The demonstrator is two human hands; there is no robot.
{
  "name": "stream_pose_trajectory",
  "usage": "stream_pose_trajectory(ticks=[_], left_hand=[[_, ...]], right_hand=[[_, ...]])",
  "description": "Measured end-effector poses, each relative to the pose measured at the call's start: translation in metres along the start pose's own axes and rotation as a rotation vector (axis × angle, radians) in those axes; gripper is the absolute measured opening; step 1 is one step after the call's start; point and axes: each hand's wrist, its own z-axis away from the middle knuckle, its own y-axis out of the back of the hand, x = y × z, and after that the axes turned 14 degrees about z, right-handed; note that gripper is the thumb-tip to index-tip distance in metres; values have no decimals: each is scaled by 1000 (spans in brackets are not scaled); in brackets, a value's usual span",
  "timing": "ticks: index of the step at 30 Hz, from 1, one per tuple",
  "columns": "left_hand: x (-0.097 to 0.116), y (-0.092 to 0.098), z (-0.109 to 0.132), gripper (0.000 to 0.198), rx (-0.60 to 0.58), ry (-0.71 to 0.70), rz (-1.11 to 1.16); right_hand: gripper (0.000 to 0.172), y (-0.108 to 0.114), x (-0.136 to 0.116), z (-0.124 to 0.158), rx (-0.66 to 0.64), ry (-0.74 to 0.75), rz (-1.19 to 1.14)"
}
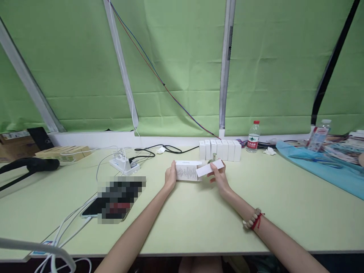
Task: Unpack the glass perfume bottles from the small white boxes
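My left hand (170, 176) is closed on the left end of a white printed box (186, 171), held over the table with its fine-text side facing me. Its right end has a flap standing out. In my right hand (220, 178), thumb on top, is a smaller plain white box (209, 168), tilted up to the right at the printed box's open end. Just behind it shows a small greenish-gold item (214, 156), too small to name. Beyond both hands stands a tight row of several white boxes (224, 150).
A red-capped water bottle (253, 138) and crumpled tissue (269, 151) stand right of the row. Blue plastic sheeting (318, 165) covers the far right. On the left are a power strip (125, 165), white cables (76, 212), a dark, pixelated tablet-like device (119, 201) and yellow boxes (66, 152).
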Motion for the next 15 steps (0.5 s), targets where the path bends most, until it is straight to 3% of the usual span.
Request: stream_pose_trajectory(ticks=[3, 6, 8, 11, 15], left_hand=[[3, -1, 5, 57, 30, 23, -114], [5, -1, 8, 56, 33, -39, -270], [7, 0, 10, 52, 13, -142, -334], [10, -1, 11, 31, -50, -317, -355], [14, -2, 14, 32, -166, -546, -408]], right_hand=[[75, 1, 0, -2, 30, -7, 8], [76, 2, 3, -6, 53, -28, 14], [77, 2, 4, -8, 57, -35, 13], [77, 2, 5, -7, 50, -27, 22], [80, 1, 3, -4, 40, -13, 51]])
